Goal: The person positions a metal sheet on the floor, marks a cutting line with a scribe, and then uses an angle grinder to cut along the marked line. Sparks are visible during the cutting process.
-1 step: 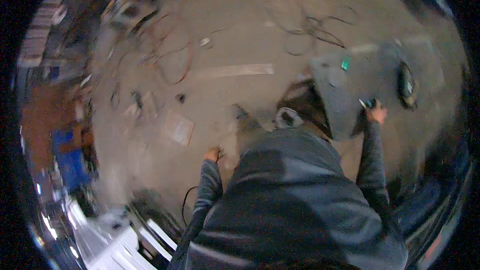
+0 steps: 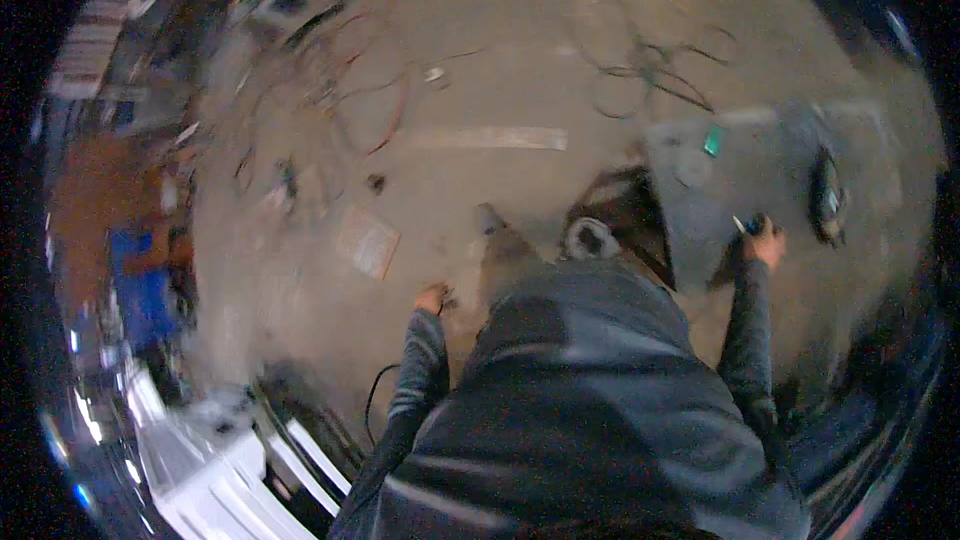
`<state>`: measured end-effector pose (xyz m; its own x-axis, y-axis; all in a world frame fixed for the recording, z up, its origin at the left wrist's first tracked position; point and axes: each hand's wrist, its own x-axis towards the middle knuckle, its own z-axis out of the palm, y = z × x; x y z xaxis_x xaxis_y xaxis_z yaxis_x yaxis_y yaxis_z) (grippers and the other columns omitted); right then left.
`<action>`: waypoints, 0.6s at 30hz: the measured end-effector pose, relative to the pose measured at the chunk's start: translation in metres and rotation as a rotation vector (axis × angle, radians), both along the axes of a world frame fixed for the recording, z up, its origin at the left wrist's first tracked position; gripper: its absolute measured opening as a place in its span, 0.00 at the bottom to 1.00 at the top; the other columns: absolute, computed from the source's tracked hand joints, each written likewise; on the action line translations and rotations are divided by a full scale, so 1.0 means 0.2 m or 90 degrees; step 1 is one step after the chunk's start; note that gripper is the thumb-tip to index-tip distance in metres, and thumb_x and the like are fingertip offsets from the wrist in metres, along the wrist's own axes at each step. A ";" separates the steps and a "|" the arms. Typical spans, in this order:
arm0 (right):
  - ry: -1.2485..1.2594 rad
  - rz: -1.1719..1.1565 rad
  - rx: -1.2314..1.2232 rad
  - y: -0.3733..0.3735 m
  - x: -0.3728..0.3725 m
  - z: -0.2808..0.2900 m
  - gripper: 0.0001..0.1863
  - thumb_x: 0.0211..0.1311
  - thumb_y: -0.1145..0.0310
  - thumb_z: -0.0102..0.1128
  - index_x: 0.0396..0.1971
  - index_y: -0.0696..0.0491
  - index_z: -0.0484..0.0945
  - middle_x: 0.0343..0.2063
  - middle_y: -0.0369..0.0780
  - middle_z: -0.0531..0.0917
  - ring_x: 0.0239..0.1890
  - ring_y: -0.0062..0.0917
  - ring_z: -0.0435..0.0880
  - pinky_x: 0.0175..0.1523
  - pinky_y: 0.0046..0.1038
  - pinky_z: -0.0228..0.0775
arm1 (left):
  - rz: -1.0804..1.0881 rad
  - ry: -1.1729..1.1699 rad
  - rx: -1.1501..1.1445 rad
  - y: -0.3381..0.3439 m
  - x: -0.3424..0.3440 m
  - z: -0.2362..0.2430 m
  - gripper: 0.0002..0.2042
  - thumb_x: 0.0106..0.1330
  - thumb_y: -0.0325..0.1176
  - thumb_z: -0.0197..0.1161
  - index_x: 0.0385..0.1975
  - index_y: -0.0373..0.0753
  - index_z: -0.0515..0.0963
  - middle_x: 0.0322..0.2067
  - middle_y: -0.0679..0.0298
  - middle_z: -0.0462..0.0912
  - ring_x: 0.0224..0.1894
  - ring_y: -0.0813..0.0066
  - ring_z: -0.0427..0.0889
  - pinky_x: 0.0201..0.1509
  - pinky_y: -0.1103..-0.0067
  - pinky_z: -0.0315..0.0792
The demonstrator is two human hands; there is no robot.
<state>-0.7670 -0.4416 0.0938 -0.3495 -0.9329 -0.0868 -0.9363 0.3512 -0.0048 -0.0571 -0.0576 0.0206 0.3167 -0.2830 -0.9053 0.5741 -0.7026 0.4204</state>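
Note:
My right hand (image 2: 766,243) is closed round a small dark object with a pale, pointed tip (image 2: 739,225); blur hides its kind. It is held over the near part of a grey, flat-topped surface (image 2: 700,215). A small green object (image 2: 713,141) lies farther back on that surface, and a long dark object (image 2: 828,198) lies to the right of my hand. Low at my left side, my left hand (image 2: 433,298) has its fingers curled. Something dark shows at its fingertips, too blurred to name.
Cables (image 2: 650,75) lie loosely coiled on the concrete floor ahead, with a reddish hose (image 2: 398,115) to their left. A pale strip (image 2: 490,138) and a flat square piece (image 2: 367,243) are on the floor. A white ring-shaped thing (image 2: 592,239) is in front of me. White furniture (image 2: 225,485) stands lower left.
The whole view has shifted slightly, so the floor and the grey surface appear farther right and a little lower. Both hands keep nearly the same pose.

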 end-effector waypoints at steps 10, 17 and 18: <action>0.242 0.111 0.205 -0.14 0.10 -0.14 0.24 0.69 0.50 0.51 0.64 0.29 0.71 0.68 0.34 0.67 0.70 0.41 0.62 0.67 0.56 0.61 | 0.280 0.112 -0.041 0.26 -0.20 -0.11 0.23 0.77 0.45 0.47 0.64 0.37 0.66 0.62 0.50 0.73 0.58 0.52 0.76 0.60 0.60 0.73; 0.370 0.204 0.309 -0.20 0.02 -0.17 0.25 0.70 0.54 0.50 0.67 0.26 0.67 0.73 0.33 0.59 0.73 0.40 0.59 0.70 0.51 0.60 | -0.047 -0.025 -0.111 0.74 -0.51 -0.44 0.11 0.73 0.38 0.54 0.45 0.37 0.76 0.41 0.54 0.80 0.41 0.55 0.80 0.41 0.58 0.76; 0.371 0.196 0.306 -0.21 -0.01 -0.21 0.26 0.69 0.55 0.51 0.67 0.25 0.66 0.73 0.33 0.58 0.73 0.40 0.59 0.70 0.51 0.60 | -0.019 0.010 -0.174 0.70 -0.42 -0.47 0.10 0.73 0.38 0.56 0.42 0.37 0.76 0.37 0.56 0.80 0.37 0.56 0.81 0.38 0.58 0.76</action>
<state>-0.7681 -0.4846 0.0519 -0.1962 -0.9018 -0.3849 -0.7971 -0.0819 0.5983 -0.1420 0.0820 -0.0741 0.2910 -0.5273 -0.7983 0.5621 -0.5810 0.5886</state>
